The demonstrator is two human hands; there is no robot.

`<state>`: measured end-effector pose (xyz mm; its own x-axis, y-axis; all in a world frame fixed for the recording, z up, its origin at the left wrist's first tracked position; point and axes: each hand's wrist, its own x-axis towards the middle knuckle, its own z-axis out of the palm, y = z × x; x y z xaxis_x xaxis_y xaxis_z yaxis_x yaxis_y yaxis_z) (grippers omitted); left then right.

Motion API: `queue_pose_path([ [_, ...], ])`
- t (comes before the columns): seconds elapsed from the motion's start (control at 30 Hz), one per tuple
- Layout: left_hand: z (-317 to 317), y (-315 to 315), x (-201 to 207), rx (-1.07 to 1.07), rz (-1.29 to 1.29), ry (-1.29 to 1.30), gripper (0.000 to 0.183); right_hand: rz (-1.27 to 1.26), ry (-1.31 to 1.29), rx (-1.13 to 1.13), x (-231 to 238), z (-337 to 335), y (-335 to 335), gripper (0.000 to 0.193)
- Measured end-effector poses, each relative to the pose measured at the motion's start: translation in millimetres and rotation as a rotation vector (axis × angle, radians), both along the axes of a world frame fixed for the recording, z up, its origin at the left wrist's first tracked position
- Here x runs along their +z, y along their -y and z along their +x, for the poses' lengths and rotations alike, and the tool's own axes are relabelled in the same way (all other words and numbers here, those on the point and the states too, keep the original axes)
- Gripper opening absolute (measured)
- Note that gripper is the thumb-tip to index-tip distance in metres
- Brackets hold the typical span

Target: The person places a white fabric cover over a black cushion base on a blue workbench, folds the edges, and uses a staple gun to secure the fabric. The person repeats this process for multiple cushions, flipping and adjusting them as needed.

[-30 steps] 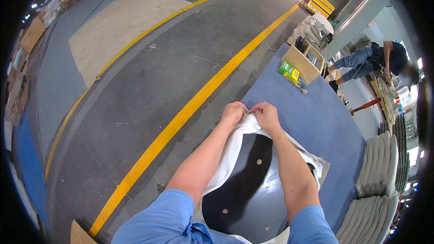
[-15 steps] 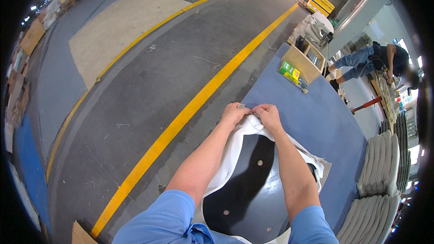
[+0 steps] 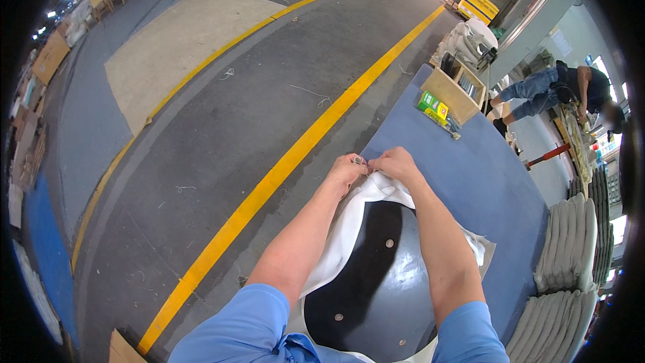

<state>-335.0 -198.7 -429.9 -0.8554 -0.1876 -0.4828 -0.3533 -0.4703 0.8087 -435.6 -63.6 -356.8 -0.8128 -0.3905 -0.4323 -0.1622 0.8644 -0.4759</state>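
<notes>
A white fabric cover [image 3: 340, 245] lies gathered around the rim of a glossy black panel [image 3: 349, 282] in front of me; several small round fittings show on the panel. At the cover's far edge both hands meet, fingers pinched together. My left hand [image 3: 345, 173] is closed, a thin light cord [image 3: 358, 160] looped at its fingertips. Close against it, my right hand [image 3: 398, 163] is pinched too, seemingly on the same cord; its fingertips are partly hidden. Beneath the hands the fabric is bunched. My forearms reach over the panel from both sides.
The panel rests on a blue-grey tabletop [image 3: 470, 168]. A green and yellow box [image 3: 433, 105] and a wooden tray [image 3: 457, 87] stand at its far end. Stacked grey cushions [image 3: 566, 245] are at right. Beyond them a person [image 3: 571, 91] bends over another bench. Yellow-lined floor [image 3: 269, 181] lies left.
My right hand has shifted slightly up and its fingers have turned inward. The left hand stays at the fabric edge, its cord loop still showing. The view has moved slightly.
</notes>
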Motion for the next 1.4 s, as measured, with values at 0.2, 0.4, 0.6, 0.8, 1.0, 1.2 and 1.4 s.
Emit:
queue_pose_path([
  [0.2,-7.5,-9.2,1.3,-0.035,-0.013,0.019,0.024,0.162,-0.037,0.089,3.5,-8.1,-3.9,0.042],
  [0.4,-13.4,-14.7,-9.4,0.041,0.053,0.034,0.021,0.349,-0.145,0.26,11.8,2.8,15.6,0.051],
  [0.6,-11.0,-11.0,-17.5,0.102,-0.052,-0.02,0.019,0.279,-0.211,0.209,12.4,20.7,28.6,0.049],
  [0.8,-9.6,-15.0,-10.4,0.1,0.049,-0.053,0.019,0.382,-0.221,0.246,3.0,8.1,25.8,0.038],
  [1.0,-2.4,-13.6,-2.2,0.082,-0.191,-0.006,0.024,0.228,-0.244,0.283,7.1,7.4,12.7,0.023],
  [1.2,-0.8,-13.8,12.9,-0.048,-0.385,0.021,0.027,-0.082,-0.114,0.124,-1.2,7.8,-16.7,0.02],
  [1.4,-11.8,-19.3,15.3,-0.157,-0.454,0.014,0.016,-0.395,-0.095,0.051,-26.2,11.9,-42.6,0.021],
])
